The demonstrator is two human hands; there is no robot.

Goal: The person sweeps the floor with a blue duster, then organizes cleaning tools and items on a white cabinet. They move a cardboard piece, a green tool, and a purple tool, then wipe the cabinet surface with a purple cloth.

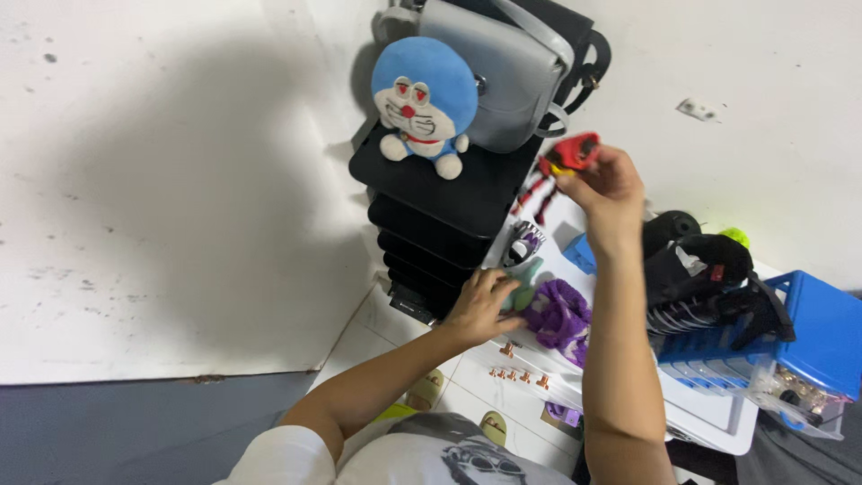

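Red toy (571, 153) in right hand (611, 184)

red toy (571, 154) | held aloft | pale green item (522, 286) | low, by purple cloth (558, 316)

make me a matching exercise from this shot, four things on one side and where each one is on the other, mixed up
1. blue plush toy
2. red toy
3. pale green item
4. grey bag

a. held up in the right hand
b. sitting on top of the black drawer unit
c. under the left hand
d. behind the plush, against the wall

Pairs: 1-b, 2-a, 3-c, 4-d
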